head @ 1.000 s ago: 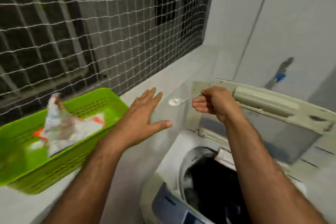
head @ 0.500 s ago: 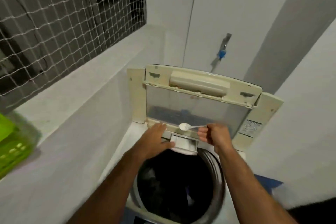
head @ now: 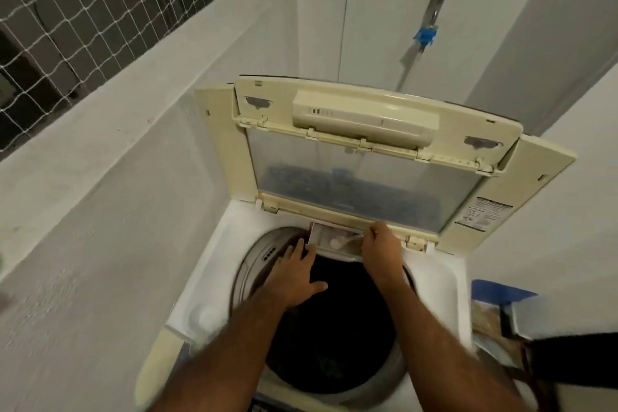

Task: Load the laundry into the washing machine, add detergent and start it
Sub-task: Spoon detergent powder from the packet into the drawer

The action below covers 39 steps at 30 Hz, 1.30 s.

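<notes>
Head view: I am standing over a top-loading washing machine (head: 434, 274) with its lid (head: 368, 150) raised. My right hand (head: 381, 249) is clenching a white spoon (head: 339, 241), its bowl dipping into the detergent drawer (head: 326, 237) at the drum's (head: 334, 338) rear rim. My left hand (head: 296, 273) is lying flat, fingers spread, beside the drawer, gripping nothing.

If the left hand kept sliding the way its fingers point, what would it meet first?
Probably the small white pull-out detergent drawer at the drum's back rim: the left hand points up at its near-left corner, fingertips nearly touching. Depth is unclear.
</notes>
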Tool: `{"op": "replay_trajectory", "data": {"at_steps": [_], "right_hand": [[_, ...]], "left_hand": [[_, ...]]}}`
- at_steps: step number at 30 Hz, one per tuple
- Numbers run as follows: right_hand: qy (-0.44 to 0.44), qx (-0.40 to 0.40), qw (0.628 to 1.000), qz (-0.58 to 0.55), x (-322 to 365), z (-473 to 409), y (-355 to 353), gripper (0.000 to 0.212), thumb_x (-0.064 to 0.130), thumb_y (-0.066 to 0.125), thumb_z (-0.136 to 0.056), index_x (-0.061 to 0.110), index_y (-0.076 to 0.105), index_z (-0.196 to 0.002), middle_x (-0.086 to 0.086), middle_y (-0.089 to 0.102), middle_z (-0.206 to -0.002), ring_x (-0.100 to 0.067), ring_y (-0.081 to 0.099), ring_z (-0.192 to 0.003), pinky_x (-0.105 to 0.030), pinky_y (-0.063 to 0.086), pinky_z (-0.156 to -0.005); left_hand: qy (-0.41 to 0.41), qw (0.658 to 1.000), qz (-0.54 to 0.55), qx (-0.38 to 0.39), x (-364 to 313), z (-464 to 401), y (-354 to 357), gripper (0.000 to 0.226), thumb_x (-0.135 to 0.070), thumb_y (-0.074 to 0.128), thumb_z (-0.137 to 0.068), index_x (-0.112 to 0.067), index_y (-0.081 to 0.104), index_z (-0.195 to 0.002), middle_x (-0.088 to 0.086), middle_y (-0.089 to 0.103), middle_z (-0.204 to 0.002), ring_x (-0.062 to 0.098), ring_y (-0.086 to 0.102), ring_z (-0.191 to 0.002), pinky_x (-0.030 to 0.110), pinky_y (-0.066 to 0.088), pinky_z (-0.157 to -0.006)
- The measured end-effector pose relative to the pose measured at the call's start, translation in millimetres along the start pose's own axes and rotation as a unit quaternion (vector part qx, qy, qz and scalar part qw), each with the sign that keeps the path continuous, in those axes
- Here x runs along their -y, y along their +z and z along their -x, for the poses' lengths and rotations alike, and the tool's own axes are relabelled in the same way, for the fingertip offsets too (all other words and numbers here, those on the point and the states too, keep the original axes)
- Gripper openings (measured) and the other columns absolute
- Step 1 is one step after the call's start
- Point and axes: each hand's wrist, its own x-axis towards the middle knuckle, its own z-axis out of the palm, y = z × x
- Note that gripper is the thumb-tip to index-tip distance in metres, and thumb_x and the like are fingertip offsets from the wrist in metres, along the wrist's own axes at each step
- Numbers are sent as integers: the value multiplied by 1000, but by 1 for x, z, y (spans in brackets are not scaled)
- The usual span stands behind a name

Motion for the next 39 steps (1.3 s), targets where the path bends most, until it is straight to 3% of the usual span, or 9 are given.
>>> {"op": "replay_trajectory", "data": {"at_steps": [3, 8, 13, 18, 22, 26, 31, 35, 39], "right_hand": [[-89, 19, 995, 40, 1, 6, 9, 17, 18, 49, -97, 6, 60, -93, -16, 67, -86, -37, 61, -82, -32, 36, -66], [-188, 27, 978, 82, 4, 18, 7, 17, 23, 49, -100, 12, 60, -92, -7, 70, -81, -29, 64, -75, -37, 48, -65], [-213, 37, 967, 136, 2, 25, 2, 18, 20, 47, -100, 15, 64, -96, -5, 71, -87, -26, 66, -80, -37, 51, -70], [-193, -4, 973, 123, 7, 33, -6, 20, 23, 48, -99, 17, 67, -98, -3, 72, -86, -26, 67, -80, -32, 46, -68], [-140, -66, 988, -3, 32, 49, -18, 20, 21, 52, -96, 14, 64, -82, -1, 67, -73, -23, 61, -68, -29, 41, -58], [-84, -83, 970, -213, 77, 76, -23, 18, 17, 55, -92, 13, 64, -77, -2, 68, -69, -19, 63, -64, -33, 50, -62], [-76, -18, 911, -404, 150, 108, -20, 20, 10, 52, -97, 11, 62, -80, -11, 66, -69, -24, 64, -61, -34, 52, -58], [-109, 43, 872, -475, 221, 143, -10, 20, 8, 48, -97, 10, 60, -81, -2, 68, -60, -12, 65, -54, -24, 50, -47], [-167, 137, 840, -498, 294, 183, 14, 15, 9, 50, -95, 6, 61, -85, -3, 68, -60, -17, 66, -55, -22, 49, -43]], "left_hand": [[-9, 1000, 3, -2, -2, -5, 5, 93, -61, 50, -89, -19, -2, -154, 11, -10, -162, 36, 1, -148, 52, 17, -118], [-18, 1000, -1, -19, -3, -6, 10, 96, -60, 52, -88, -18, -4, -154, 11, -10, -162, 36, 2, -148, 51, 18, -118], [-18, 999, 10, -31, -5, 0, 7, 96, -60, 52, -88, -19, -4, -154, 12, -10, -162, 35, 1, -148, 50, 16, -119], [-5, 997, 39, -64, 0, 20, -2, 92, -58, 51, -90, -20, -4, -154, 10, -12, -162, 33, 0, -149, 50, 16, -119], [14, 990, 51, -127, 4, 49, -19, 88, -61, 45, -91, -19, 0, -154, 10, -8, -162, 27, -2, -150, 46, 10, -121], [36, 976, 63, -203, 10, 106, -48, 84, -63, 39, -92, -21, 1, -154, 3, -9, -162, 19, -6, -150, 40, 3, -121], [39, 955, 43, -293, 29, 198, -92, 83, -67, 26, -90, -23, 0, -154, 0, -12, -162, 14, -10, -149, 32, -5, -118], [30, 930, 41, -363, 59, 265, -121, 81, -69, 20, -89, -25, -4, -153, -3, -15, -161, 9, -16, -147, 33, -7, -121], [-1, 894, 37, -446, 100, 342, -144, 87, -76, 10, -84, -24, 4, -154, -2, -12, -162, 8, -15, -147, 28, -9, -119]]}}
